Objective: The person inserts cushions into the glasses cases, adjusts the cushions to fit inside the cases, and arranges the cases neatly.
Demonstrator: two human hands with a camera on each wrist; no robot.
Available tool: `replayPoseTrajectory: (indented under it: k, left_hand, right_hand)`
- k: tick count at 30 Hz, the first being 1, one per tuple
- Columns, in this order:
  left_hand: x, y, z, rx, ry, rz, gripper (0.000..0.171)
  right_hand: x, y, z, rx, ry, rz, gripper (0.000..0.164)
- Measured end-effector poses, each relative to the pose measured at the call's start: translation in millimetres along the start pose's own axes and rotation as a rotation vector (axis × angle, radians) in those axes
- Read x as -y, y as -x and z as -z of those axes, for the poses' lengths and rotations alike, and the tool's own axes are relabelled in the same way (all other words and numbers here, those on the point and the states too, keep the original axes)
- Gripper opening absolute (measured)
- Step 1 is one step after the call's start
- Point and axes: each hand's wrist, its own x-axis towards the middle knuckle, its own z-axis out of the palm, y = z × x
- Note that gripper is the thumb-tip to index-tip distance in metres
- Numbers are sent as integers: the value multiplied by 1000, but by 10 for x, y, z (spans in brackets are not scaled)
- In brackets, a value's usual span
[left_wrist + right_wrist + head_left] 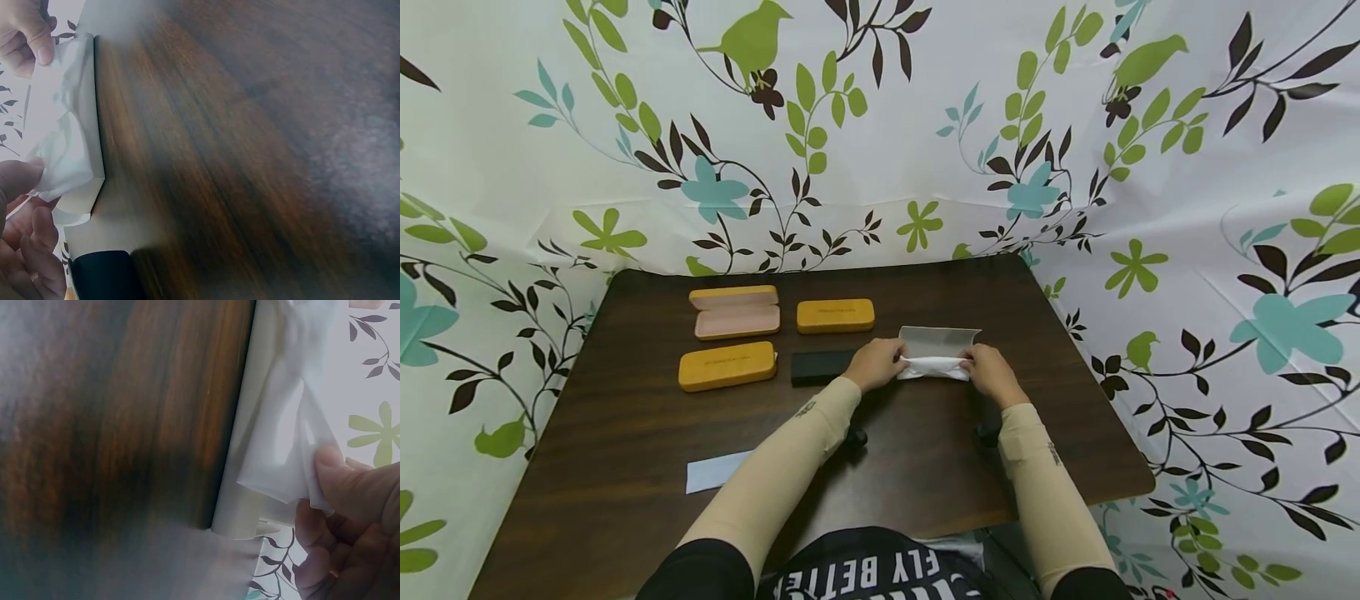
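Note:
An open whitish case point(938, 337) stands in front of me, its lid raised at the back. Over its front half lies a crumpled, thin white wrap point(934, 367), and whatever is inside the wrap is hidden. My left hand point(876, 364) pinches the wrap's left end between thumb and fingers. At the other end, my right hand point(994, 375) pinches a corner of it; the right wrist view shows the thumb point(340, 475) pressed on the folded edge. A closed black case point(820, 368) lies beside my left hand, partly behind it.
Left of the hands are an open yellow case point(737, 321) with pink lining and two closed yellow cases point(835, 317). A pale blue cloth point(715, 472) lies by my left forearm. Patterned curtain point(850, 200) hangs behind the brown table point(625, 442).

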Motion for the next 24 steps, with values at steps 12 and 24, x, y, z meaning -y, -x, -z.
replayPoseTrajectory:
  k: [12,24]
  left_hand:
    - [12,-137,-101,-33,-77,46,8]
    - [-28,-211,-78,-75,-170,14,9]
  right_hand:
    - [-44,-93,-25,-38,24,3,18]
    - [-45,-179,-60,-49,112,-7,22]
